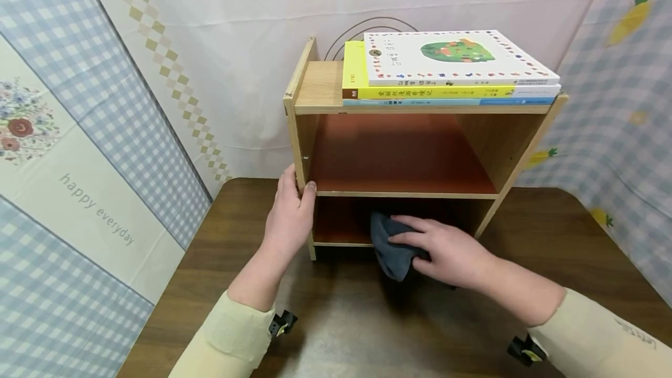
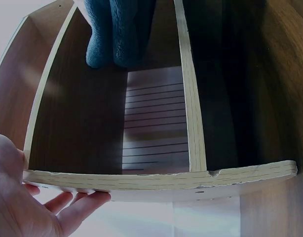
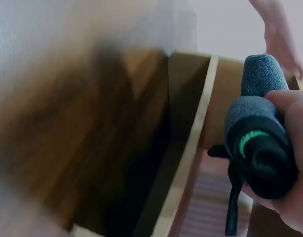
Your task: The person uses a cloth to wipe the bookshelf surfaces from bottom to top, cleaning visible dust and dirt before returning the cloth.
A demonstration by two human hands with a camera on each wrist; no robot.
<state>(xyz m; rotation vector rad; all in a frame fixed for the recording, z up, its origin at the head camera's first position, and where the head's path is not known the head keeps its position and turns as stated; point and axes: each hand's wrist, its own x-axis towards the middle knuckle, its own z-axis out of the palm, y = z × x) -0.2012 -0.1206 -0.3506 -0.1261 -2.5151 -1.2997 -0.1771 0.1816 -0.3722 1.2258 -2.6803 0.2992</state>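
A small wooden bookshelf [image 1: 399,195] stands on the table. My left hand [image 1: 289,212] grips its left side panel, thumb at the front edge and fingers along the outer face; the left wrist view also shows those fingers [image 2: 85,210] against the panel. In my right hand [image 1: 454,252] is a bunched dark grey-blue cloth [image 1: 394,249], held at the front of the lowest compartment. The right wrist view shows the cloth [image 3: 262,74] folded in the grasp, with a black strap [image 3: 233,197] hanging near it. The palm side of the right hand is hidden in the head view.
Several books [image 1: 446,69] lie stacked on the bookshelf's top board, a white one uppermost. The brown table [image 1: 220,284] has rounded back corners. Behind it hangs a pale patterned curtain [image 1: 252,74], with checked cloth [image 1: 630,133] at the right.
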